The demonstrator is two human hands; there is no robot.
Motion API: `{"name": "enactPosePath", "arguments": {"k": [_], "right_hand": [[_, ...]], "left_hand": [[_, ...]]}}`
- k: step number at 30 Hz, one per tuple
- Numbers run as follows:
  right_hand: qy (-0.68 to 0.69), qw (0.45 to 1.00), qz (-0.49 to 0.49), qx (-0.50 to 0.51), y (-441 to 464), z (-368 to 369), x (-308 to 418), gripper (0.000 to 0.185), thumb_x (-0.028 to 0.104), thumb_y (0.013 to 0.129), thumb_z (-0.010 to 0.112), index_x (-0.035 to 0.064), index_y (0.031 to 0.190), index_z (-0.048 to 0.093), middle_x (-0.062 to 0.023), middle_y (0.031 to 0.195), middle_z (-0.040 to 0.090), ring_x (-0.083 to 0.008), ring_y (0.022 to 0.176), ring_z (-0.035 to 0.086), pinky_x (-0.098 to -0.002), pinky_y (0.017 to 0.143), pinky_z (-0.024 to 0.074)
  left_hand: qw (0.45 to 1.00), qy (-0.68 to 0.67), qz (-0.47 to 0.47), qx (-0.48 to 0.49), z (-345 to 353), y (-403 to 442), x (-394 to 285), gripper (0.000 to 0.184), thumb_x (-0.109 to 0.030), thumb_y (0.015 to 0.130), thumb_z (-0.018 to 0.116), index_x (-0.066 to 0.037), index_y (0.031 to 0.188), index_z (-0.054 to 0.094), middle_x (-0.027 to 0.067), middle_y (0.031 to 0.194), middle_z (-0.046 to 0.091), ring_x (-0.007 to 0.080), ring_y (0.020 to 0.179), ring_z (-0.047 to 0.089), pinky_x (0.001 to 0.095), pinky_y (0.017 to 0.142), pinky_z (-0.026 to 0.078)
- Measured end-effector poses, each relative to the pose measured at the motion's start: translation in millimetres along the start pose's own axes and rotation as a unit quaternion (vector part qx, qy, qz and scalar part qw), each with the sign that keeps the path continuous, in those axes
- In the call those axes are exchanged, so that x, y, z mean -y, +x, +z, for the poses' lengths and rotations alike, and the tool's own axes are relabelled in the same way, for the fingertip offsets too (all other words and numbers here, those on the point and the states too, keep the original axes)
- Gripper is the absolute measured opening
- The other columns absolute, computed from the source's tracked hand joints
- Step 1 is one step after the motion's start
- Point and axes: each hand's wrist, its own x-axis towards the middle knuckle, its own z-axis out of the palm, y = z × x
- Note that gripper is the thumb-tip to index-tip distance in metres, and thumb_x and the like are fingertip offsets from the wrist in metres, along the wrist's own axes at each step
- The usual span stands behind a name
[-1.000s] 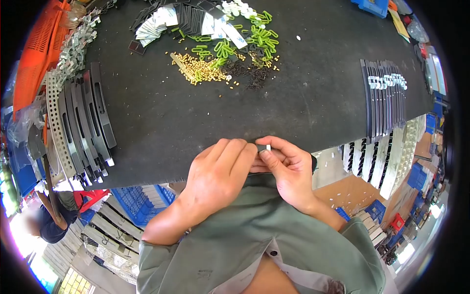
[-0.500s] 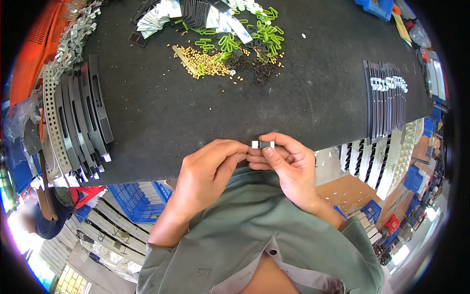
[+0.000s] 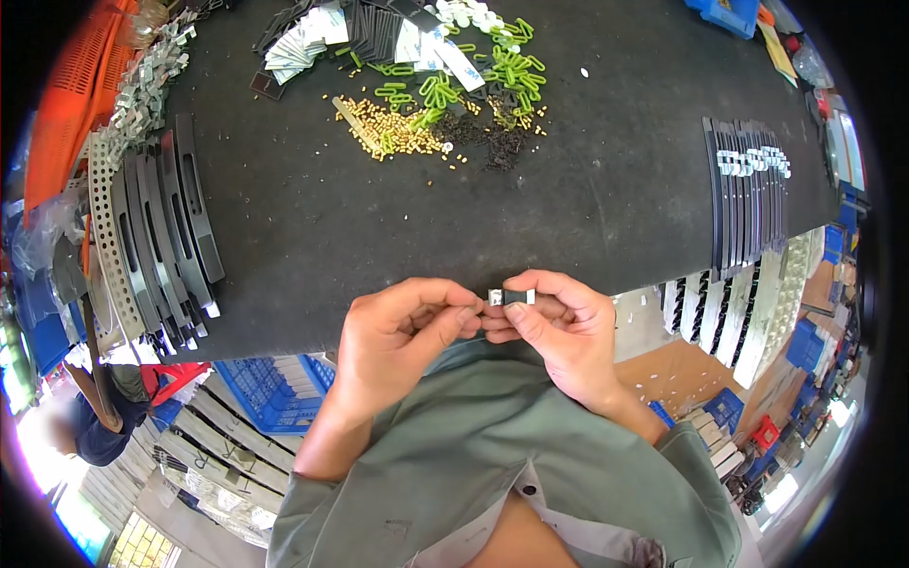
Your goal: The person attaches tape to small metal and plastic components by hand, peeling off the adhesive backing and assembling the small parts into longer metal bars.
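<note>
A small black piece with white ends (image 3: 516,297) is pinched between the thumb and fingers of my right hand (image 3: 573,331), just over the table's near edge. My left hand (image 3: 398,331) is close by on the left, thumb and forefinger drawn together at the piece's left end. Whatever those left fingertips hold, if anything, is too small to make out. Beyond both hands lie brass-coloured inserts (image 3: 402,133), tiny dark screws (image 3: 502,142) and green oval rings (image 3: 519,71) in heaps.
Long dark slotted strips (image 3: 161,222) stand at the left beside metal clips (image 3: 151,85). More dark strips with white pieces (image 3: 748,204) line the right. Black pads and white adhesive strips (image 3: 379,28) lie at the back. Below the table is a blue crate (image 3: 270,393); another person (image 3: 104,417) sits lower left.
My left thumb and forefinger have parted slightly from their earlier pose and shifted down a little. A shiny spot now shows on the piece's left white end. My right hand keeps its grip.
</note>
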Motion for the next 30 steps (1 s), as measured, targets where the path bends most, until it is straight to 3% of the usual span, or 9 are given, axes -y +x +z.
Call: {"name": "enactPosePath", "arguments": {"k": [6,12,14,16,18,21,23,25,30], "right_hand": [[-0.001,0.999,-0.031,0.019,-1.5,-2.4,-1.3,0.025,-0.002,0.100,0.063,-0.0061,0.125,0.061,-0.0196,0.115,0.073,-0.0278,0.107,0.073,-0.0385,0.090,0.0631],[-0.026,0.998,-0.050,0.029,-0.7,-1.2,-1.9,0.024,-0.004,0.099,0.063,-0.0061,0.123,0.063,-0.0185,0.114,0.074,-0.0265,0.104,0.074,-0.0387,0.091,0.0627],[-0.040,0.996,-0.063,0.042,1.5,-1.3,-1.1,0.025,-0.005,0.098,0.064,-0.0060,0.123,0.063,-0.0179,0.111,0.075,-0.0252,0.102,0.074,-0.0377,0.090,0.0633],[-0.098,0.989,-0.094,0.054,2.0,0.5,5.3,0.026,-0.005,0.097,0.064,-0.0058,0.123,0.063,-0.0173,0.110,0.075,-0.0242,0.101,0.075,-0.0363,0.090,0.0632],[-0.154,0.978,-0.125,0.066,2.1,2.3,5.9,0.027,-0.006,0.097,0.065,-0.0055,0.124,0.063,-0.0166,0.109,0.075,-0.0232,0.100,0.075,-0.0350,0.089,0.0630],[-0.201,0.964,-0.163,0.055,2.4,4.8,3.5,0.029,-0.008,0.095,0.066,-0.0051,0.123,0.064,-0.0153,0.107,0.076,-0.0218,0.098,0.076,-0.0327,0.088,0.0624],[-0.267,0.943,-0.186,0.073,2.5,5.2,3.4,0.028,-0.011,0.093,0.066,-0.0047,0.121,0.066,-0.0145,0.107,0.076,-0.0208,0.098,0.076,-0.0317,0.088,0.0620],[-0.265,0.943,-0.187,0.074,2.3,8.6,2.3,0.027,-0.011,0.093,0.067,-0.0054,0.119,0.066,-0.0147,0.106,0.076,-0.0207,0.097,0.076,-0.0318,0.088,0.0620],[-0.158,0.974,-0.152,0.054,9.6,6.7,3.8,0.024,-0.009,0.093,0.067,-0.0068,0.117,0.067,-0.0164,0.106,0.075,-0.0218,0.098,0.075,-0.0332,0.089,0.0618]], "left_hand": [[0.997,-0.067,0.027,0.019,2.0,0.5,2.7,0.013,0.008,0.099,0.060,0.009,0.111,0.064,0.0199,0.106,0.073,0.0212,0.091,0.074,0.0326,0.081,0.063],[0.996,-0.083,-0.011,-0.008,6.1,4.4,6.3,0.012,0.005,0.101,0.057,0.006,0.113,0.060,0.0155,0.107,0.068,0.0169,0.091,0.068,0.0323,0.083,0.059],[0.985,0.077,0.156,0.000,6.0,11.6,13.5,0.010,-0.001,0.101,0.062,0.003,0.110,0.062,0.0132,0.114,0.065,0.0158,0.095,0.067,0.0283,0.083,0.056],[0.990,0.054,0.132,0.014,12.5,10.4,11.8,0.010,-0.001,0.099,0.064,0.002,0.109,0.062,0.0132,0.121,0.061,0.0154,0.097,0.065,0.0283,0.082,0.056],[0.996,-0.058,0.073,0.002,18.7,9.4,9.1,0.007,0.001,0.097,0.065,0.002,0.104,0.062,0.0122,0.114,0.064,0.0145,0.095,0.065,0.0284,0.083,0.056],[0.997,-0.080,0.009,-0.006,15.5,5.5,4.5,0.006,0.003,0.096,0.064,0.003,0.101,0.062,0.0112,0.108,0.066,0.0143,0.093,0.066,0.0293,0.084,0.057],[0.998,-0.052,0.025,0.003,9.7,6.2,4.4,0.006,0.004,0.095,0.064,0.004,0.100,0.062,0.0112,0.105,0.068,0.0151,0.092,0.068,0.0301,0.085,0.058],[0.999,-0.024,0.039,0.011,-0.2,8.1,3.7,0.006,0.004,0.094,0.063,0.005,0.100,0.062,0.0112,0.103,0.069,0.0160,0.091,0.069,0.0308,0.085,0.059],[0.972,-0.201,-0.071,0.096,-11.7,22.9,-8.7,0.010,0.010,0.094,0.063,0.010,0.103,0.067,0.0202,0.113,0.068,0.0233,0.100,0.069,0.0335,0.085,0.058]]}}
